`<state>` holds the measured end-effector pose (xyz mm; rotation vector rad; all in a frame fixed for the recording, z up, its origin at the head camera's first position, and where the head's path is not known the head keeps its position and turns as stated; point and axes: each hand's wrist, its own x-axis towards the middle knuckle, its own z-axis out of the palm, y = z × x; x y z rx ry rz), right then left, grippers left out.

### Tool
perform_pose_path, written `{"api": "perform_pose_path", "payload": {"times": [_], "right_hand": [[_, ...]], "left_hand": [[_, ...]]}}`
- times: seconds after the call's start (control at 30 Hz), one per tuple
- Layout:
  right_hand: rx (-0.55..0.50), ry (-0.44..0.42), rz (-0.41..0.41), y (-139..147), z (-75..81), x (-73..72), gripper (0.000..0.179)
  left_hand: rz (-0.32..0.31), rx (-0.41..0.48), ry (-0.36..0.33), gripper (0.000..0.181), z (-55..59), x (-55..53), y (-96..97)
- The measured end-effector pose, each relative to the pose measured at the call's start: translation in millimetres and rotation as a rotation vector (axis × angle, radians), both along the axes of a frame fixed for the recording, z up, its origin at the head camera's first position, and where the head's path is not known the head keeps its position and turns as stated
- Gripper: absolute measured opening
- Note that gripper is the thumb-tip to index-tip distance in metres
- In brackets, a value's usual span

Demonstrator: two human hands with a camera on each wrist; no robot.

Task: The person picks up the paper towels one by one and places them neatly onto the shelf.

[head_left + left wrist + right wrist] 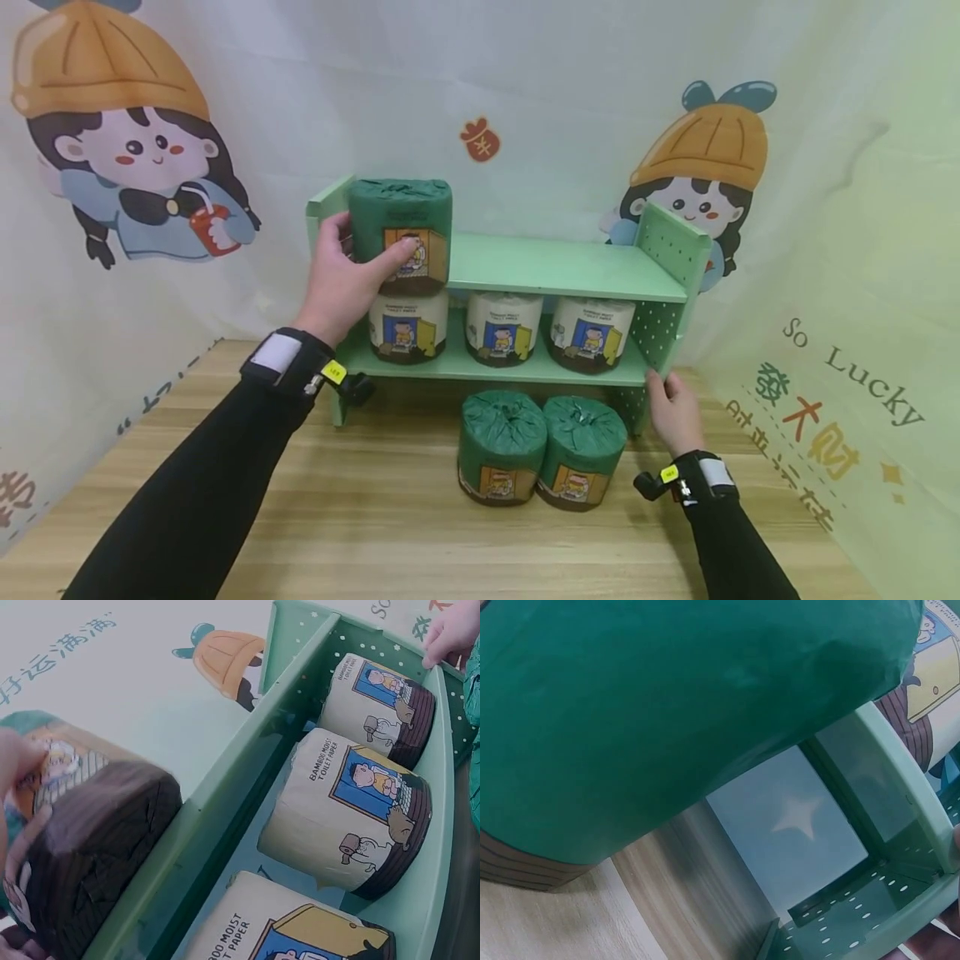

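Observation:
My left hand (347, 279) grips a green-wrapped toilet paper roll (401, 204) at the left end of the upper board of a green shelf (555, 267). The thumb lies across its front picture. In the left wrist view the brown bottom of this roll (112, 847) shows beside the board's edge; whether it touches the board I cannot tell. With my right hand (673, 414) I hold the lower front edge of the shelf's right side panel (670, 325). Most of that hand is cut off in the right wrist view.
Three white toilet paper rolls, including the middle one (502, 329), stand on the lower board. Two green rolls, left (502, 446) and right (583, 450), stand side by side on the wooden table (360, 517) before the shelf. A printed cloth (540, 100) hangs behind.

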<state>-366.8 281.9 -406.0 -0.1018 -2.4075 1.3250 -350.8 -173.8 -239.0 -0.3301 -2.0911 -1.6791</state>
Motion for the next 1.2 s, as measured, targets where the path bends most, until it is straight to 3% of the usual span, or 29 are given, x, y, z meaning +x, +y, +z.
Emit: {"api": "perform_pose_path", "payload": {"times": [0.33,0.67,0.93,1.2], "right_hand": [[-0.010,0.007,-0.001,0,-0.7,0.0,0.057],[0.009,0.001,-0.019,1,-1.2,-0.6,0.058],[0.001,-0.003,-0.015,1,-1.3,-3.0,0.058],[-0.006,0.000,-0.009,2,-2.4,-3.0,0.059]], "left_hand": [[0.087,-0.059,-0.048,0.104,5.8,-5.7,4.9],[0.257,-0.259,-0.032,0.099,13.5,-18.1,11.8],[0.253,-0.211,-0.085,0.093,17.5,-24.3,11.7],[0.312,-0.292,-0.080,0.094,20.5,-28.1,15.0]]}}
